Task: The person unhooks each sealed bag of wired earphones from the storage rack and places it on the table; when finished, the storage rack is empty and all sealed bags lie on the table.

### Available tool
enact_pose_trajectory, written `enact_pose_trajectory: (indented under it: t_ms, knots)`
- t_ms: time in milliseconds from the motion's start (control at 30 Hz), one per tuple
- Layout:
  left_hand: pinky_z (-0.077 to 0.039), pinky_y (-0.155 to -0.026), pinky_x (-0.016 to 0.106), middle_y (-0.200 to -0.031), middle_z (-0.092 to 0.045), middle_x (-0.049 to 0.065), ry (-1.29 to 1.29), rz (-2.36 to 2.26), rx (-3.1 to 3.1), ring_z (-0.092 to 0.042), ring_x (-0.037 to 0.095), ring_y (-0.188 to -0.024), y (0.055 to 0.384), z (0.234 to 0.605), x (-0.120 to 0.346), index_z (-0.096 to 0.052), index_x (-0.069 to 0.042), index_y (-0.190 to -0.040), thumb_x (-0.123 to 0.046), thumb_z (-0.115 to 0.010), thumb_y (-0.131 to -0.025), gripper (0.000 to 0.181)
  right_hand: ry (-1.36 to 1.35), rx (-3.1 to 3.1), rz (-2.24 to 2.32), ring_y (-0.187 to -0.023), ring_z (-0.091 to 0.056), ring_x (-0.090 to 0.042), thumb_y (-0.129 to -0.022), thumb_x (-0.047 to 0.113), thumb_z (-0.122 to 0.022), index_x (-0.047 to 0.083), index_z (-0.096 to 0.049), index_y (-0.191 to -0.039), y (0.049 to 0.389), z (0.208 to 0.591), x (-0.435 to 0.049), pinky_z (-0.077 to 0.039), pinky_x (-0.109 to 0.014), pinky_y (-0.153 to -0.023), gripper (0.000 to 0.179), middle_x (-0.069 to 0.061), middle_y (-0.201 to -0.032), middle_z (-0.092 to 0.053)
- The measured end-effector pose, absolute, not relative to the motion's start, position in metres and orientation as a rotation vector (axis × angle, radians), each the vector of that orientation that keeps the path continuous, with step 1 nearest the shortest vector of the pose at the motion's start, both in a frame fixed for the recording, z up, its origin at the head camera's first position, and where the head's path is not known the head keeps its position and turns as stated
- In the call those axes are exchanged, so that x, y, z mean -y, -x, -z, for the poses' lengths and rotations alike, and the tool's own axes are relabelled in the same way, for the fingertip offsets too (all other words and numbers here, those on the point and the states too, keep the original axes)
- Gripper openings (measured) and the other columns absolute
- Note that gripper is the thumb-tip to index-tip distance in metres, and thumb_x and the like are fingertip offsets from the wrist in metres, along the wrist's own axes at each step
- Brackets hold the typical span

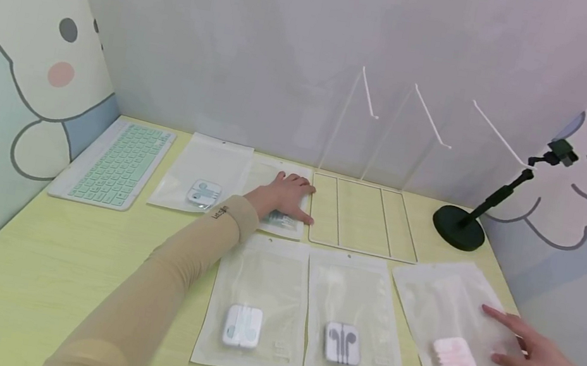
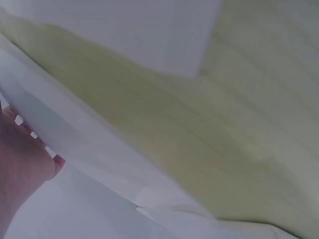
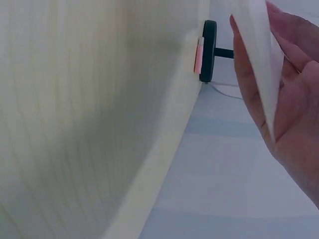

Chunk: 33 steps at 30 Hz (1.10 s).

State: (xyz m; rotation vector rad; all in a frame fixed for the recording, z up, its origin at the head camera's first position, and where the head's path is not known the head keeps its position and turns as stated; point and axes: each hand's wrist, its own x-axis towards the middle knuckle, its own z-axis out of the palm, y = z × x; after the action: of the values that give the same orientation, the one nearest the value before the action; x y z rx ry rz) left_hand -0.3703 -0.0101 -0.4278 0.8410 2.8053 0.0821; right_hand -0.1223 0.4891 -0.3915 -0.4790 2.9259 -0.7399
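My left hand (image 1: 288, 196) lies with spread fingers over a translucent bag (image 1: 266, 172) at the back, partly hiding what is in it. In the left wrist view, the hand (image 2: 25, 159) is beside a pale bag edge. At the right, my right hand (image 1: 537, 356) grips the side of a bag of pink earphones (image 1: 456, 358), which is tilted on the table. The right wrist view shows the bag's edge (image 3: 261, 59) between the fingers of that hand (image 3: 299, 94). Between the hands lie bags of white earphones (image 1: 242, 326) and grey earphones (image 1: 342, 344).
A white wire rack (image 1: 362, 253) with three upright prongs stands behind the bags. Another bag with blue-white earphones (image 1: 204, 192) lies left of my left hand, beside a mint keyboard (image 1: 120, 165). A black stand (image 1: 459, 227) is at the back right.
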Motion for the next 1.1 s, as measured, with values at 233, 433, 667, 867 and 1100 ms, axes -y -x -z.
enact_pose_trajectory:
  t_ms: [233,433,667,867,1100]
  knots:
    - [-0.013,-0.109,0.055,-0.152,-0.029,0.0,-0.837,-0.081,-2.798,-0.022,0.025,-0.14,0.369,0.425,0.009,-0.029,-0.027,-0.148,-0.08,-0.049,-0.073,0.094,0.581,-2.928,0.62,-0.088,-0.04,0.011,-0.067,0.019,-0.084,0.013,-0.046,-0.139,0.126,0.403,-0.493,-0.037,-0.012,-0.066,0.082,0.031,-0.115,-0.036]
    - [-0.013,-0.109,0.056,-0.152,-0.029,0.001,-0.841,-0.085,-2.798,-0.023,0.026,-0.14,0.369,0.425,0.009,-0.03,-0.026,-0.148,-0.08,-0.05,-0.073,0.094,0.6,-2.839,0.681,-0.063,-0.039,0.0,-0.069,0.018,-0.083,0.014,-0.04,-0.143,0.127,0.412,-0.492,-0.032,-0.02,-0.053,0.085,0.013,-0.097,-0.038]
    - [-0.013,-0.109,0.055,-0.152,-0.029,0.0,-0.836,-0.087,-2.792,-0.022,0.025,-0.14,0.368,0.424,0.009,-0.03,-0.026,-0.148,-0.08,-0.05,-0.074,0.094,0.658,-2.865,0.624,-0.06,-0.03,0.004,-0.067,0.021,-0.085,0.008,-0.042,-0.141,0.133,0.42,-0.49,-0.026,-0.019,-0.052,0.087,0.007,-0.079,-0.033]
    - [-0.013,-0.109,0.055,-0.152,-0.03,0.001,-0.845,-0.084,-2.793,-0.022,0.025,-0.14,0.368,0.425,0.009,-0.03,-0.026,-0.148,-0.08,-0.05,-0.074,0.094,0.68,-2.865,0.601,-0.065,-0.029,0.002,-0.066,0.022,-0.085,0.011,-0.043,-0.141,0.137,0.424,-0.49,-0.023,-0.021,-0.055,0.086,0.009,-0.075,-0.032]
    - [-0.012,-0.109,0.056,-0.152,-0.029,0.001,-0.837,-0.08,-2.798,-0.021,0.026,-0.14,0.369,0.424,0.01,-0.029,-0.026,-0.148,-0.079,-0.049,-0.075,0.093,0.65,-2.845,0.58,-0.067,-0.031,0.001,-0.068,0.023,-0.084,0.006,-0.044,-0.14,0.14,0.425,-0.489,-0.024,-0.021,-0.056,0.083,0.008,-0.076,-0.035]
